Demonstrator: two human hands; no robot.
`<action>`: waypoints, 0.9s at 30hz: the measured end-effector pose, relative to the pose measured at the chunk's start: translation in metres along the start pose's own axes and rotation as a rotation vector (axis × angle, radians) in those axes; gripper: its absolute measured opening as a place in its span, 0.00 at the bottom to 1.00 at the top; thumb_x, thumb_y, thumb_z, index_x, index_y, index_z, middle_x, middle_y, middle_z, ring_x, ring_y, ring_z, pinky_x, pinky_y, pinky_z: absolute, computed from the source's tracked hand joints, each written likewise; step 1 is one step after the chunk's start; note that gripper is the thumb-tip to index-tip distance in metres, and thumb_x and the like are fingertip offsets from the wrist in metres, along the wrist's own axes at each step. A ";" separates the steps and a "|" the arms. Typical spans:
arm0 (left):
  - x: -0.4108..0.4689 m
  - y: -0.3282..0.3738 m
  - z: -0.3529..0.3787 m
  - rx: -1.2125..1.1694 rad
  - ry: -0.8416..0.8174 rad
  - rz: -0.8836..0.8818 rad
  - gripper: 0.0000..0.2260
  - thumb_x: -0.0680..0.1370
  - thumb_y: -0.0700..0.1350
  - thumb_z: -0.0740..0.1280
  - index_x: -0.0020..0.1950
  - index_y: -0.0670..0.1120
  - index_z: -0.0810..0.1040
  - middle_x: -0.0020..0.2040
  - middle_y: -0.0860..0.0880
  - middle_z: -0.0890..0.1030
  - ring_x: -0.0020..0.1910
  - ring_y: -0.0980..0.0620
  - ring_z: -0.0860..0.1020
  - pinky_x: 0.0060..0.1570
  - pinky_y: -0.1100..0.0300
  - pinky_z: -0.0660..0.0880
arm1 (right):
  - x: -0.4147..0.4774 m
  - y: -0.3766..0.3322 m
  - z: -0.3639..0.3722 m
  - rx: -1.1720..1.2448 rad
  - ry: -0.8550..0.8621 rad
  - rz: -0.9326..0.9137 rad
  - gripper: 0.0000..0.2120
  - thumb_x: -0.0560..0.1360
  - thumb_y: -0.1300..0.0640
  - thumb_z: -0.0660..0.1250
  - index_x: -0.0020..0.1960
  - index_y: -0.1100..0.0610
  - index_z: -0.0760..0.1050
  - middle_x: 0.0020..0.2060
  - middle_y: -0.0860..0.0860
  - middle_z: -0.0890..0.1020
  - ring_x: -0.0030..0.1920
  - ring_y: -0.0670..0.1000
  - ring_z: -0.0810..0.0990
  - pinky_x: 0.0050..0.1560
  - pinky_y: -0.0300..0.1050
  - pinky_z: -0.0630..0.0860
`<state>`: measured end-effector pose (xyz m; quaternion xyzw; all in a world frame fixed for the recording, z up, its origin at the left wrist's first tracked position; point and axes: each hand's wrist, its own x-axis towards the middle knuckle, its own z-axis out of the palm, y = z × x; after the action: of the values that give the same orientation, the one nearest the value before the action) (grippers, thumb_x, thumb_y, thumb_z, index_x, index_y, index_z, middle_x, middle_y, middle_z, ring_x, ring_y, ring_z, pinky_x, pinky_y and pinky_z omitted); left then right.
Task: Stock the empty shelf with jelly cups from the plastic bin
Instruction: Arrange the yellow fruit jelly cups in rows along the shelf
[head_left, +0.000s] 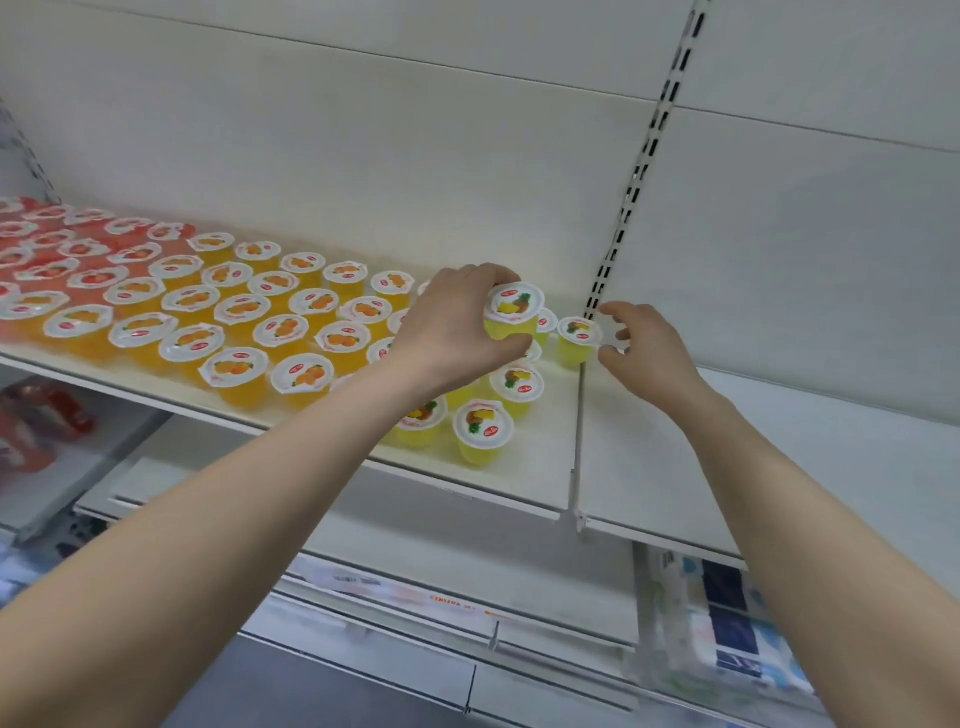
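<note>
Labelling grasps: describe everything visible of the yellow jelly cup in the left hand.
Small clear plastic cup of yellow jelly, sealed by a white lid printed with a pineapple and red logo. Tilted slightly toward the camera, held above other yellow cups at the white shelf's right end. The left hand grips its sides.

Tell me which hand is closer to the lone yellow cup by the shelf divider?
The right. The right hand sits just right of the lone cup, fingers open toward it; the left hand grips another yellow cup further left.

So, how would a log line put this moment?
left hand: grips yellow jelly cup over shelf | right hand: open, beside rightmost cup | orange cups: rows at left
</note>
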<state>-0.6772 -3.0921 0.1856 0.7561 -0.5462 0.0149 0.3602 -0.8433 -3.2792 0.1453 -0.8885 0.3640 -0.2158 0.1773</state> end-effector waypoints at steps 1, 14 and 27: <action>0.004 0.006 0.006 -0.010 -0.013 0.014 0.24 0.69 0.56 0.72 0.63 0.53 0.74 0.56 0.55 0.78 0.59 0.52 0.72 0.55 0.57 0.71 | -0.002 0.003 -0.005 -0.026 0.014 -0.018 0.23 0.75 0.59 0.65 0.70 0.54 0.70 0.63 0.55 0.73 0.57 0.54 0.76 0.60 0.48 0.72; 0.026 0.026 0.083 0.476 -0.272 0.127 0.29 0.69 0.65 0.67 0.64 0.51 0.75 0.59 0.48 0.77 0.63 0.42 0.69 0.70 0.46 0.58 | -0.021 0.031 -0.019 -0.239 0.057 -0.097 0.20 0.78 0.58 0.64 0.70 0.59 0.71 0.64 0.56 0.75 0.63 0.58 0.73 0.61 0.48 0.68; 0.020 0.024 0.081 0.473 -0.292 0.113 0.33 0.69 0.68 0.67 0.68 0.50 0.72 0.64 0.48 0.75 0.67 0.43 0.68 0.72 0.45 0.56 | -0.017 0.011 -0.024 -0.253 0.081 -0.113 0.20 0.79 0.57 0.63 0.70 0.59 0.71 0.64 0.57 0.75 0.63 0.59 0.73 0.61 0.49 0.68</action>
<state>-0.7195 -3.1569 0.1468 0.7816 -0.6150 0.0532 0.0898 -0.8729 -3.2788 0.1563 -0.9134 0.3447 -0.2136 0.0367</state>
